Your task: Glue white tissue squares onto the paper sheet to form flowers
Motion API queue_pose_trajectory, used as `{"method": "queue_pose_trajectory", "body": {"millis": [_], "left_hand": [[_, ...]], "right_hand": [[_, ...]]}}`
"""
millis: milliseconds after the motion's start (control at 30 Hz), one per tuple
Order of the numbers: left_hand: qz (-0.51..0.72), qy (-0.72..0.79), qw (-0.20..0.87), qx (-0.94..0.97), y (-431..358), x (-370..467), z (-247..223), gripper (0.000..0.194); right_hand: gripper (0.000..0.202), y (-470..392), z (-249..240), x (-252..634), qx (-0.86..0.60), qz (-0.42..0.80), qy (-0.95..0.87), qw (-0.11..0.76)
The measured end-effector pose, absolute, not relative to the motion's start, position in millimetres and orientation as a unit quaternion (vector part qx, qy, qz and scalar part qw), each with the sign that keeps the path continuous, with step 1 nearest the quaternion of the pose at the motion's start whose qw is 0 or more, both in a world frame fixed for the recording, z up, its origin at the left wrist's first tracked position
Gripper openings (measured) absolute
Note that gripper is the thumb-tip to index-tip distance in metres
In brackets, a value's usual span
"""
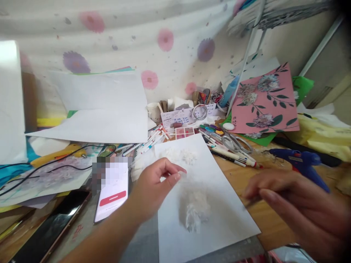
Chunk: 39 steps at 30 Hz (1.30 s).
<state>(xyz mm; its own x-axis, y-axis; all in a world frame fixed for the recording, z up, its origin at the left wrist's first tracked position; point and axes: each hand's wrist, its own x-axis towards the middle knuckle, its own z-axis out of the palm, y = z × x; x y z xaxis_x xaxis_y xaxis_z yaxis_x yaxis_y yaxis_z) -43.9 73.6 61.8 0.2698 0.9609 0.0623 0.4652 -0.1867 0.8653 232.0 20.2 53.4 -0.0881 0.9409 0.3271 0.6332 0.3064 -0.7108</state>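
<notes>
At the lower right of the frame the right hand [296, 204] is seen blurred, its fingers drawn together around a thin, stick-like tool [251, 202] whose kind cannot be told. Left of centre the left hand [156, 186] is held over a white sheet [219, 208], thumb and forefinger nearly closed as in a pinch; whether a scrap is held between them cannot be told. On the sheet, just below that hand, a small white fluffy clump [195, 212] is laid, and a second white cluster [186, 156] lies near the sheet's far end. The step in hand is judged to be the shaping or placing of small white pieces on the sheet; for the next move a steady tool tip and a light pinch would be called for, so that the clump is not scattered. Left of the sheet a phone [112, 190] with a lit screen is laid on the wooden surface [274, 226]. Further up, a blue glue gun [301, 162], scissors [236, 143] and pens [153, 138] are spread, and a pink floral card [264, 100] is propped at the upper right.
</notes>
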Motion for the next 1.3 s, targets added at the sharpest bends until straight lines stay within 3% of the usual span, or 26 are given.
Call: {"method": "queue_pose_trajectory", "body": {"millis": [67, 100, 333, 500, 567, 700, 967, 1133, 1300], "left_hand": [[0.354, 0.476, 0.435, 0.677, 58.1, -32.6, 61.3, 0.011], [0.357, 0.466, 0.448, 0.675, 52.3, -27.8, 60.0, 0.011], [0.357, 0.403, 0.534, 0.652, 47.0, -18.3, 48.8, 0.01], [0.337, 0.38, 0.575, 0.642, 49.1, -21.1, 49.8, 0.037], [0.314, 0.401, 0.545, 0.666, 49.5, -21.4, 52.4, 0.035], [0.226, 0.454, 0.439, 0.742, 50.8, -20.8, 58.5, 0.002], [0.067, 0.443, 0.402, 0.798, 39.3, -13.2, 62.6, 0.01], [-0.001, 0.457, 0.361, 0.813, 36.3, -9.3, 54.7, 0.01], [-0.01, 0.49, 0.311, 0.814, 42.2, -9.6, 47.3, 0.012]], "right_hand": [[0.026, 23.0, 54.9, 209.4, -0.509, 0.299, -0.696, 0.409], [0.014, 24.9, 54.7, 198.9, -0.505, 0.335, -0.692, 0.392], [0.014, 36.0, 55.1, 162.0, -0.5, 0.401, -0.67, 0.375], [0.014, 35.5, 63.0, 165.4, -0.526, 0.497, -0.613, 0.317], [0.014, 34.8, 63.1, 166.9, -0.534, 0.505, -0.605, 0.306], [0.014, 32.3, 58.3, 168.8, -0.539, 0.526, -0.595, 0.28], [0.014, 9.2, 45.4, 184.4, -0.521, 0.594, -0.58, 0.198], [0.043, 2.4, 52.4, 213.1, -0.494, 0.516, -0.636, 0.291], [0.035, -11.1, 49.7, 228.1, -0.487, 0.46, -0.661, 0.337]]}}
